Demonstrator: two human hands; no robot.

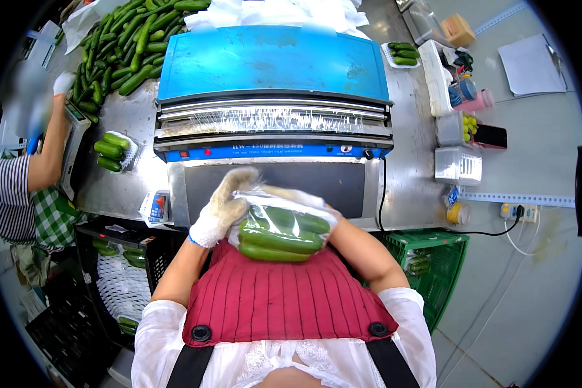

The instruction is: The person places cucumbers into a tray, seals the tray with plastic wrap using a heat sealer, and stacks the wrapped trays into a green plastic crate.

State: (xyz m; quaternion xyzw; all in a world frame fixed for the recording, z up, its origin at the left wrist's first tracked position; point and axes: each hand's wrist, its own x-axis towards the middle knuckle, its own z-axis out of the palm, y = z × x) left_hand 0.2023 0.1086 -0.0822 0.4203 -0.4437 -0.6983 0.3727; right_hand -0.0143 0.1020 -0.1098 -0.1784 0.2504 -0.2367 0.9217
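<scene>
A film-covered pack of cucumbers (281,233) is held up before my chest, at the near side of the film wrapping machine (271,153). My left hand (225,206), in a white knitted glove, grips the pack's left end. My gloved right hand (296,195) lies behind the pack, largely hidden by it, and holds its far side. Clear film wraps the cucumbers and shines over them. Beyond the dark plate (276,177) of the machine are its metal rollers and the blue cover (271,63).
Loose cucumbers (126,43) are heaped at the back left. Cucumber trays sit left (114,151) and back right (403,53). A co-worker's arm (48,155) is at a scale (72,140). Crates stand below, black (121,233) and green (436,237). A black cable (382,194) crosses the table.
</scene>
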